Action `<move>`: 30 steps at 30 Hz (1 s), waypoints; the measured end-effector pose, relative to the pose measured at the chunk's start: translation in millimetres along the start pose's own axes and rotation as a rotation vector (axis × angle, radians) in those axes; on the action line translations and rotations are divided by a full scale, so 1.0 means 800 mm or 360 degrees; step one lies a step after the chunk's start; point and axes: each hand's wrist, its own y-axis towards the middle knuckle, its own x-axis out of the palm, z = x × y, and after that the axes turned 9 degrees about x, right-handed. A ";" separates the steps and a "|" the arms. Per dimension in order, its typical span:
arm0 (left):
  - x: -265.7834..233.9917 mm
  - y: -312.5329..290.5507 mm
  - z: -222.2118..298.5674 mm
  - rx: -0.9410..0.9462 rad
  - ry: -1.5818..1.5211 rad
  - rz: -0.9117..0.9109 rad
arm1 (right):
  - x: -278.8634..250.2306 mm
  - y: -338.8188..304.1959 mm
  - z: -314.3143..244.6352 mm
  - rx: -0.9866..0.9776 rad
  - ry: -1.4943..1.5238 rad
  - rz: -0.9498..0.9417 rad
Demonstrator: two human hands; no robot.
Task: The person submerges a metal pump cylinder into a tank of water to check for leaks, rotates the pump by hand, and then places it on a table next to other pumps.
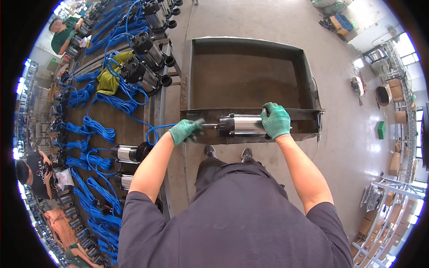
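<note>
A submersible pump (248,124) with a silver cylindrical body and a black left end lies sideways over the near ledge of a metal tank. My right hand (275,121), in a green glove, is closed over the right part of its body. A thin metal shaft (210,126) sticks out of the pump's left end toward my left hand (184,131), also gloved in green. The left fingers are curled, their tips dark and slightly blurred at the shaft's end; what they grip cannot be made out. A blue cable (154,129) runs from the bench to the left wrist.
The rectangular tank (250,41) holds murky brown liquid. On the left bench stand several pumps (147,49), coiled blue cables (100,127) and a yellow-green cloth (109,80). People work beyond the bench. A green crate (380,130) and a shelf rack (393,192) stand right.
</note>
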 end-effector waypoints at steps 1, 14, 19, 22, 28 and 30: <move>-0.001 0.007 -0.005 0.0001 0.0004 -0.0002 | 0.002 0.002 0.002 0.0004 0.0000 0.0003; -0.002 0.011 -0.060 0.0762 -0.0044 0.0036 | 0.003 0.004 0.004 -0.0016 0.0015 0.0024; -0.023 0.014 -0.039 0.0617 0.0717 -0.0030 | 0.005 0.003 0.002 -0.0039 0.0040 0.0027; -0.005 0.015 -0.073 0.0906 0.1231 0.0431 | 0.004 0.006 -0.004 -0.0028 0.0040 0.0028; 0.016 0.004 -0.038 0.1104 0.1810 0.0647 | 0.000 0.002 0.004 0.0004 0.0072 0.0025; 0.012 0.002 -0.024 0.0960 0.1910 0.0527 | -0.004 0.002 0.006 0.0012 0.0044 -0.0012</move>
